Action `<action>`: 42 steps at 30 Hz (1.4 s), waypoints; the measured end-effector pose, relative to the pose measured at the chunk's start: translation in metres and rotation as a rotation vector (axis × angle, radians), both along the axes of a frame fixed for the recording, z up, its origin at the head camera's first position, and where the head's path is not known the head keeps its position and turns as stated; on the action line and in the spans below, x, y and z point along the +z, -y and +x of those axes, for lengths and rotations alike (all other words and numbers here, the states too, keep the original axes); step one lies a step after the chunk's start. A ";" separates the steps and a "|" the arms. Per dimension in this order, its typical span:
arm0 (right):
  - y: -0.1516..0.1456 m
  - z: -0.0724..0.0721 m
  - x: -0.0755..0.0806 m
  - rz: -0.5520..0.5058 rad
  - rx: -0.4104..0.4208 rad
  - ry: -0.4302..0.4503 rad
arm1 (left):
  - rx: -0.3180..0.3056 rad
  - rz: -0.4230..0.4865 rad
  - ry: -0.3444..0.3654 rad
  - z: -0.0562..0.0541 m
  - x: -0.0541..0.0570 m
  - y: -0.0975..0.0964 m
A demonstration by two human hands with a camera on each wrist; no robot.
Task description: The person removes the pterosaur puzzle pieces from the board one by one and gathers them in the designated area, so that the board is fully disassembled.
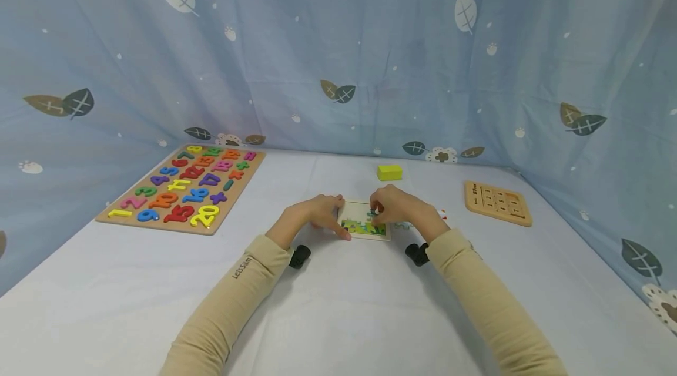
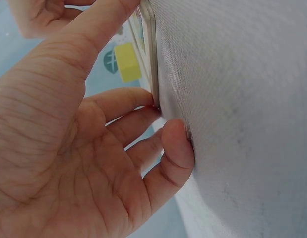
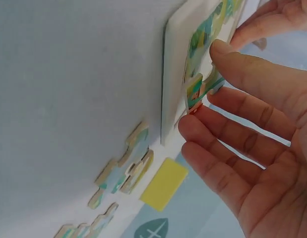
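A small jigsaw puzzle board [image 1: 378,238] with a pale frame and a green and blue picture lies between both hands. My left hand [image 1: 319,211] holds its left side, thumb at the near edge and fingertips against the frame's outer side. Over the right part of the board, my right hand [image 1: 395,205] pinches a puzzle piece [image 3: 194,93] coloured green and orange. That piece stands tilted against the picture in the right wrist view; its far part is hidden by the fingers. Several loose puzzle pieces [image 3: 124,161] lie just right of the board.
Behind the puzzle stands a yellow block [image 1: 389,173]. A large number board [image 1: 233,194] with colourful numerals and signs lies at left. To the right is a small wooden number board [image 1: 520,220]. A blue leaf-patterned curtain [image 1: 338,47] hangs behind the white-covered table [image 1: 338,317].
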State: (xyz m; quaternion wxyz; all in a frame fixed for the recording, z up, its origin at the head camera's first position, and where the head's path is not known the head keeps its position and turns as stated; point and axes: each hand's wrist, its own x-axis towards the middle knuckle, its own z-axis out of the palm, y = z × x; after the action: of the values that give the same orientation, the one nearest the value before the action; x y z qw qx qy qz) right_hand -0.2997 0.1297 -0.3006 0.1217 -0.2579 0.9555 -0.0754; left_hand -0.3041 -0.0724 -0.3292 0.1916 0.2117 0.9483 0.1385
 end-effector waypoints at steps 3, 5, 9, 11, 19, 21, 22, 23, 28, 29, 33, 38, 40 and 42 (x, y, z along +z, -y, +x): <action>-0.003 0.000 0.002 -0.013 0.005 -0.004 | 0.001 -0.001 -0.003 0.001 0.001 0.000; -0.005 0.000 0.004 -0.019 0.007 -0.006 | -0.003 -0.003 -0.007 0.001 0.001 -0.001; -0.011 0.000 0.005 -0.016 0.018 -0.027 | -0.012 -0.008 -0.012 0.001 0.001 -0.001; -0.015 0.001 0.005 -0.011 0.023 -0.041 | -0.014 -0.008 -0.013 0.001 0.001 0.000; -0.033 0.002 0.005 -0.026 0.066 -0.079 | -0.014 0.013 0.000 0.002 0.001 0.000; -0.037 0.003 0.006 -0.027 0.069 -0.085 | -0.018 0.009 -0.004 0.002 0.002 0.000; -0.039 0.003 0.006 -0.027 0.065 -0.088 | -0.018 0.008 -0.004 0.002 0.002 0.000; -0.041 0.003 0.006 -0.026 0.060 -0.088 | -0.019 0.007 -0.006 0.002 0.002 0.000; -0.049 0.003 0.007 0.007 0.027 -0.085 | -0.017 0.015 -0.003 0.002 0.003 0.000; -0.051 0.003 0.008 0.010 0.028 -0.084 | -0.020 0.013 -0.006 0.002 0.003 0.000; -0.058 0.004 0.010 0.030 0.019 -0.083 | -0.028 0.001 -0.014 0.002 0.002 0.000; -0.068 0.005 0.011 0.052 -0.009 -0.072 | -0.016 -0.010 -0.007 0.000 0.000 0.000; -0.071 0.005 0.011 0.055 -0.015 -0.068 | -0.011 -0.009 0.003 0.000 0.001 0.000; -0.074 0.006 0.012 0.058 -0.019 -0.067 | -0.010 -0.014 0.014 0.000 0.001 -0.001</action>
State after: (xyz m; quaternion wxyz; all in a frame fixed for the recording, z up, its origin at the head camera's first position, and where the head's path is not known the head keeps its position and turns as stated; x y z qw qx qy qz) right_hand -0.2936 0.2037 -0.2890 0.0965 -0.2473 0.9633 -0.0399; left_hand -0.3044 -0.0718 -0.3278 0.2004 0.2142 0.9468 0.1325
